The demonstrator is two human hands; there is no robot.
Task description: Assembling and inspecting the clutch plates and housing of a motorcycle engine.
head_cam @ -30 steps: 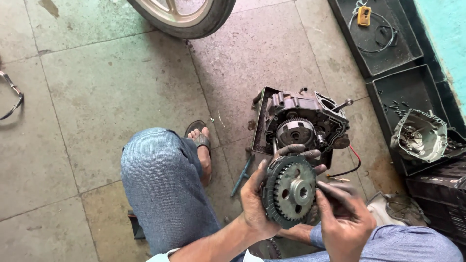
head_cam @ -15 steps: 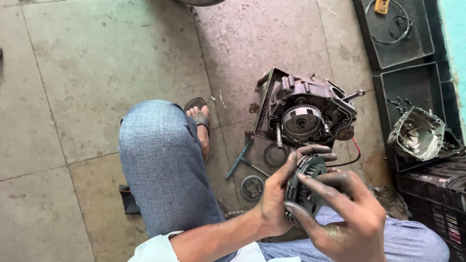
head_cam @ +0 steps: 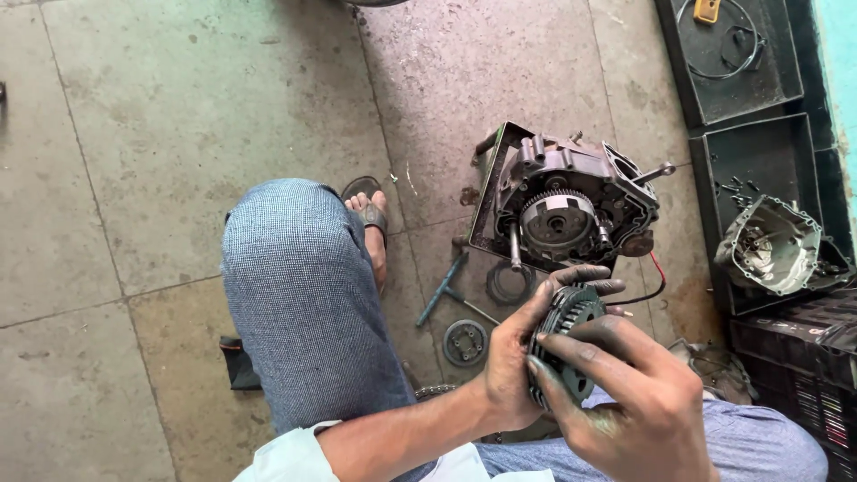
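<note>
My left hand (head_cam: pixel 513 357) grips a round toothed clutch gear (head_cam: pixel 571 314) from the left side, holding it on edge above my lap. My right hand (head_cam: pixel 629 397), dark with grease, covers the gear's near face and lower rim with spread fingers. Just beyond the gear, an open engine case (head_cam: pixel 562 201) stands on the floor with a ring gear showing in its middle. Most of the gear's face is hidden by my right hand.
On the floor by my left knee (head_cam: pixel 299 277) lie a T-handle tool (head_cam: pixel 442 290), a small round plate (head_cam: pixel 465 342) and a ring (head_cam: pixel 507 284). Black trays (head_cam: pixel 768 152) at the right hold an engine cover (head_cam: pixel 772 245) and small parts. My sandalled foot (head_cam: pixel 370 223) rests beside the case.
The gear has turned from face-up to on edge, and my right hand has closed over its near side. The view has shifted, so the wheel at the top is out of sight.
</note>
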